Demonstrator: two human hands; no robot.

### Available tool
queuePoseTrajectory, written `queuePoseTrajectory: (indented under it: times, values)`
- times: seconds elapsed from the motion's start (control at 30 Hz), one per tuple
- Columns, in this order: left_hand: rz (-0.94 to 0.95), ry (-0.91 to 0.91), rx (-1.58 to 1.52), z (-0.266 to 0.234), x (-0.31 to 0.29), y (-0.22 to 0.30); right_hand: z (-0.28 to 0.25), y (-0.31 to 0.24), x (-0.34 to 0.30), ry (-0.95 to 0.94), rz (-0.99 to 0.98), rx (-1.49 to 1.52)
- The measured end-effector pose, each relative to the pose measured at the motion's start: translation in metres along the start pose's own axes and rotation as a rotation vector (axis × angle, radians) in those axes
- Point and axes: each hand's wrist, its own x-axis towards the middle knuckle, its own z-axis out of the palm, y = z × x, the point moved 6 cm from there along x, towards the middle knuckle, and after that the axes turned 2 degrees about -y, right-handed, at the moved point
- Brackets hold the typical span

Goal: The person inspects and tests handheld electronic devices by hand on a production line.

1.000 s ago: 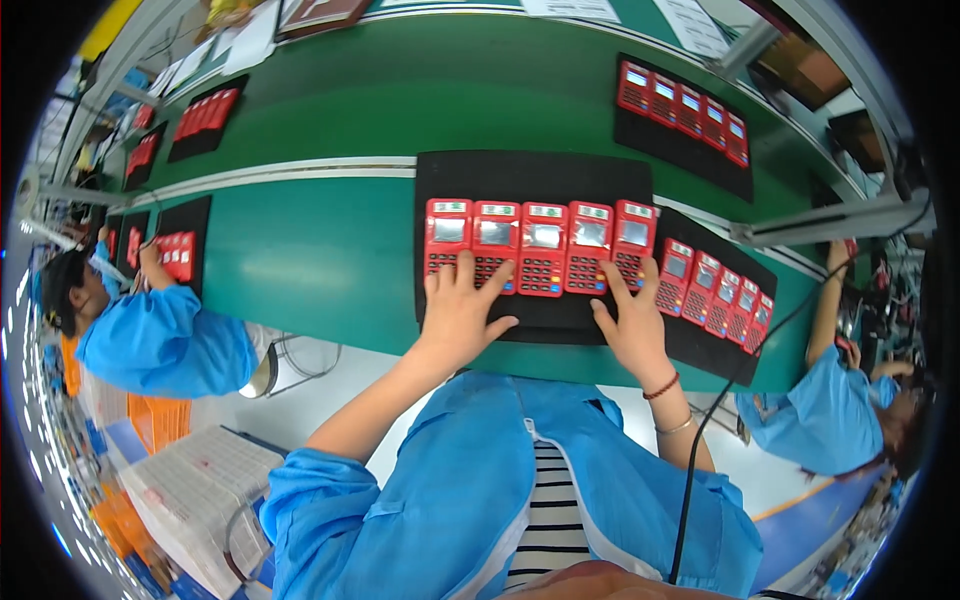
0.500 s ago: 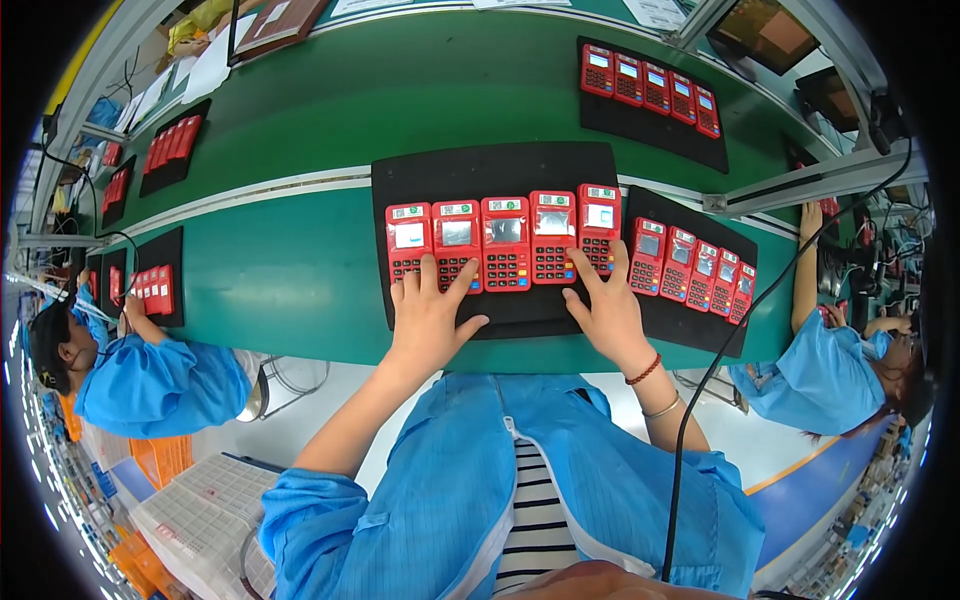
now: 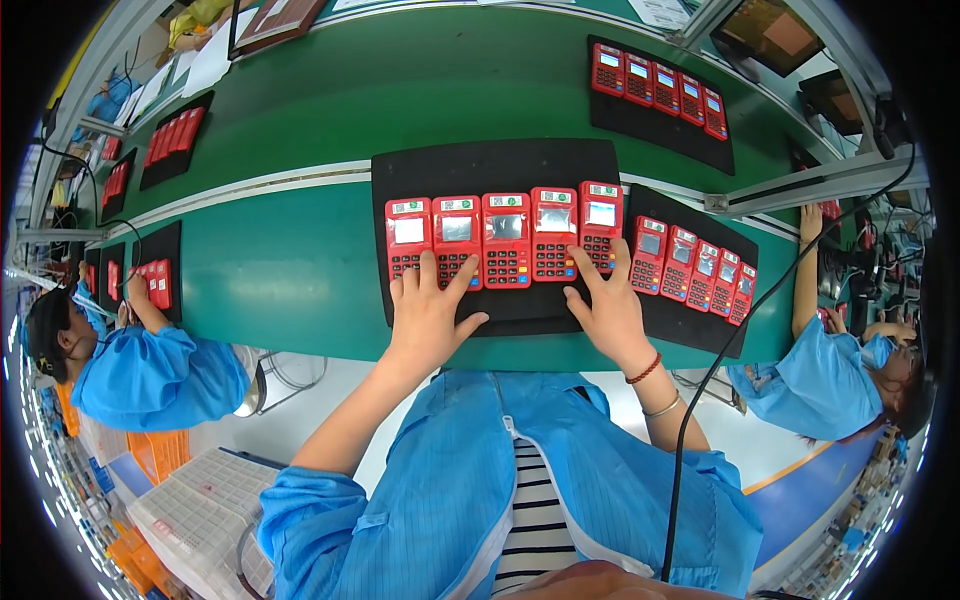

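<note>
Evidently, five red plastic keypad terminals (image 3: 507, 242) are laid side by side on a black rectangular mat (image 3: 500, 165), directly ahead of the fingers, with their long axes pointed away from the body and their keypad ends nearest. The middle terminal is left uncovered between the hands; it is approached more closely by the left index finger than by the right one.

By the bare left hand (image 3: 424, 318), the keypads of the two leftmost terminals are partly covered: the middle fingertip is placed at the first, the index fingertip at the second. By the bare right hand (image 3: 612, 312), the fourth and fifth keypads are reached with index and middle fingertips. Both hands are held palm down, fingers loosely spread and thumbs turned inward; nothing is grasped, and whether keys are being pressed cannot be told. Both forearms are brought in from below, angled outward toward the elbows.
</note>
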Motion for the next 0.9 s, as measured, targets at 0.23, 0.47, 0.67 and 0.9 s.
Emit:
queuePoseTrajectory:
  times: [0.23, 0.47, 0.67, 0.9]
  values:
    - [-0.047, -0.092, -0.043, 0.004, -0.001, -0.003, -0.003, -0.011, 0.000, 0.119, -0.046, 0.079]
    - [-0.038, -0.062, -0.084, 0.001, -0.008, -0.005, 0.019, -0.039, 0.015, 0.137, -0.228, 0.060]
    - [0.003, -0.046, -0.109, -0.007, -0.028, -0.005, 0.021, -0.041, 0.016, 0.110, -0.213, 0.010]
    - [0.023, 0.013, 0.018, 0.003, -0.018, 0.007, 0.022, -0.047, 0.016, 0.128, -0.226, -0.007]
